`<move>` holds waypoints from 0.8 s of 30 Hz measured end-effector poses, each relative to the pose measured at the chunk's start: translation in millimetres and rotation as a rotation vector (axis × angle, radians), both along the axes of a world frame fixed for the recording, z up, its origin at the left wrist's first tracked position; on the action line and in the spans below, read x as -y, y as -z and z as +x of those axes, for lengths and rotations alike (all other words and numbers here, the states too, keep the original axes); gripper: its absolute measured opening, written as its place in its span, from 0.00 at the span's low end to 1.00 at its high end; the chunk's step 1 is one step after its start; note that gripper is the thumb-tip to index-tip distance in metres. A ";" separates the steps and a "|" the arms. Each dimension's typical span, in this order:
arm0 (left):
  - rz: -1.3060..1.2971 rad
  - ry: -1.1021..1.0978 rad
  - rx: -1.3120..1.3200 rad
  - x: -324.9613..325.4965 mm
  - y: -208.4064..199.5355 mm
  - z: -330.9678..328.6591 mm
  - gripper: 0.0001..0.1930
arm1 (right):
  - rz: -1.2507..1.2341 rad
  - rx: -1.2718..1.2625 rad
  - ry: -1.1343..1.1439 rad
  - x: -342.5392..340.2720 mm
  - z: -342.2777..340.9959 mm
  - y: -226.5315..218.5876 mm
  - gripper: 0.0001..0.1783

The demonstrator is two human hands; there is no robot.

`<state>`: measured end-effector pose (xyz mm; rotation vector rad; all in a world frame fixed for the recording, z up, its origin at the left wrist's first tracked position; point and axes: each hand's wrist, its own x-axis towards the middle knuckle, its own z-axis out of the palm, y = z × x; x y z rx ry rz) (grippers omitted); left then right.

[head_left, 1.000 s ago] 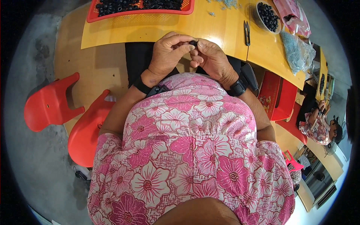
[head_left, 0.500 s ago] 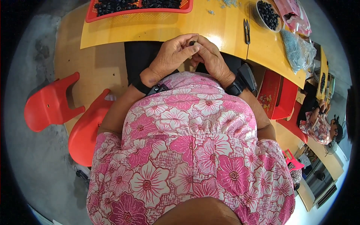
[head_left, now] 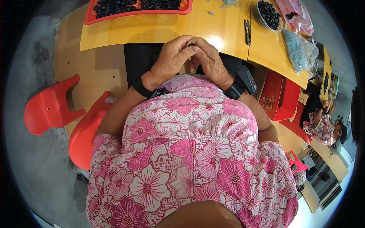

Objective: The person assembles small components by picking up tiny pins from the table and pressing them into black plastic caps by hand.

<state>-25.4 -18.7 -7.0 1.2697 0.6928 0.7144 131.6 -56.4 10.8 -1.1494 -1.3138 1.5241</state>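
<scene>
Both hands meet at the worktop [head_left: 159, 32] edge: my left hand [head_left: 172, 57] and right hand [head_left: 207, 59] pinch one small black part [head_left: 192, 45] between their fingertips. It sits at the top, equally near each hand, its axis too small to tell.

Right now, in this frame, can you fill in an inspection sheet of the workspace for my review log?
Surface: yellow wooden table, glossy, mostly bare near the hands.
Job's things: small black part pinched between both hands; red tray and bowl hold black beads.
Clutter: thread snips, clear bags, scattered small pale bits.
Hands: left hand and right hand joined at the table edge.
Cables: nothing seen.
Surroundings: red stools, another person seated at right.
</scene>
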 end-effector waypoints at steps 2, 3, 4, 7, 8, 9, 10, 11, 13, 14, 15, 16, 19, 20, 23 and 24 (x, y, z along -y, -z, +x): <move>0.071 -0.053 -0.056 -1.2 -5.3 2.2 0.14 | -0.104 -0.157 0.056 -0.6 -1.4 -0.6 0.14; 0.074 -0.052 -0.055 -0.7 -7.1 3.0 0.14 | -0.100 -0.156 0.057 -2.8 0.3 0.0 0.14; -0.017 -0.066 0.006 1.9 -9.9 3.6 0.15 | -0.208 -0.323 0.040 -5.1 3.0 0.9 0.13; -0.024 -0.091 0.044 -0.2 -8.3 1.7 0.14 | -0.377 -0.632 0.030 -7.4 5.5 -0.1 0.13; 0.060 -0.105 0.022 -1.7 -5.6 0.3 0.14 | -0.439 -0.774 0.035 -7.4 6.0 -0.6 0.13; 0.062 -0.105 0.022 -2.7 -1.0 0.0 0.14 | -0.437 -0.774 0.035 -7.2 7.2 2.0 0.13; 0.108 -0.134 0.015 -3.1 4.2 0.1 0.13 | -0.457 -0.799 0.028 -6.3 8.8 6.8 0.13; 0.153 -0.163 0.009 -3.1 8.3 0.3 0.12 | -0.477 -0.824 0.021 -5.8 10.1 9.2 0.14; 0.140 -0.173 0.008 -3.4 7.0 0.8 0.12 | -0.475 -0.833 0.016 -5.9 10.6 9.6 0.14; 0.126 -0.185 0.007 -3.7 6.4 1.0 0.11 | -0.474 -0.840 0.008 -5.9 10.6 9.6 0.15; 0.127 -0.185 0.006 -3.6 6.5 1.0 0.11 | -0.473 -0.841 0.008 -5.5 9.7 9.3 0.15; 0.152 -0.209 -0.006 -3.5 6.6 1.1 0.11 | -0.479 -0.834 0.034 -5.0 8.0 8.5 0.15; 0.181 -0.239 -0.018 -3.0 6.4 0.8 0.10 | -0.493 -0.845 0.062 -3.5 4.4 4.5 0.16; 0.184 -0.245 -0.017 -3.0 6.4 0.7 0.10 | -0.501 -0.861 0.065 -3.5 3.9 3.8 0.16; 0.217 -0.236 -0.018 -2.8 9.0 0.7 0.10 | -0.526 -0.878 0.052 -3.6 8.3 10.1 0.16; 0.217 -0.237 -0.019 -2.8 12.2 0.6 0.10 | -0.527 -0.879 0.051 -4.0 8.9 11.8 0.16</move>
